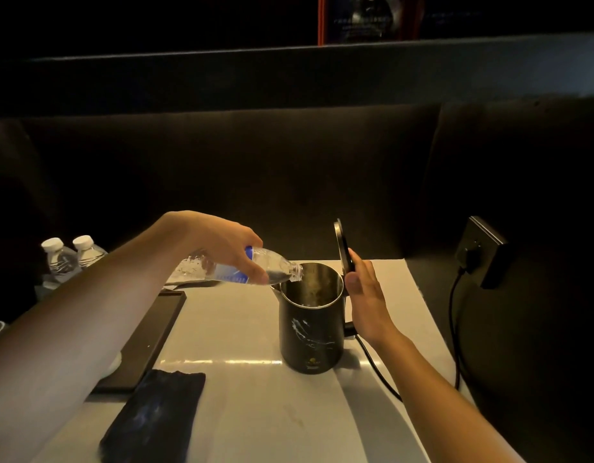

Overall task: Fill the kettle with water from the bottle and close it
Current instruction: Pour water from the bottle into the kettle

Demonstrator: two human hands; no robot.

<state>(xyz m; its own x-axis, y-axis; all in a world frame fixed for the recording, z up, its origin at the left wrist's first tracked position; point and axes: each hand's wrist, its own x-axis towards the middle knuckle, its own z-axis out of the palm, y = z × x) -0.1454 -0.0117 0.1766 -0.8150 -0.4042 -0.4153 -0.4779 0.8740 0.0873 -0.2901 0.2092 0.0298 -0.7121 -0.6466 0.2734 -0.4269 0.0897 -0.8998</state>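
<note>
A black kettle (310, 332) with white marbling stands on the pale table (255, 412), its steel inside showing. Its round lid (342, 245) stands upright at the rim's right side. My left hand (222, 242) grips a clear plastic water bottle (242, 269) with a blue label, tipped almost flat, its uncapped neck over the kettle's left rim. My right hand (365, 295) rests against the lid's edge and the kettle's handle side, fingers up along the lid.
Two capped water bottles (71, 255) stand at the far left. A long black tray (148, 339) and a dark cloth (155, 416) lie left of the kettle. A black cord (375, 365) runs from the kettle; another leads to a wall socket (479, 252) at right.
</note>
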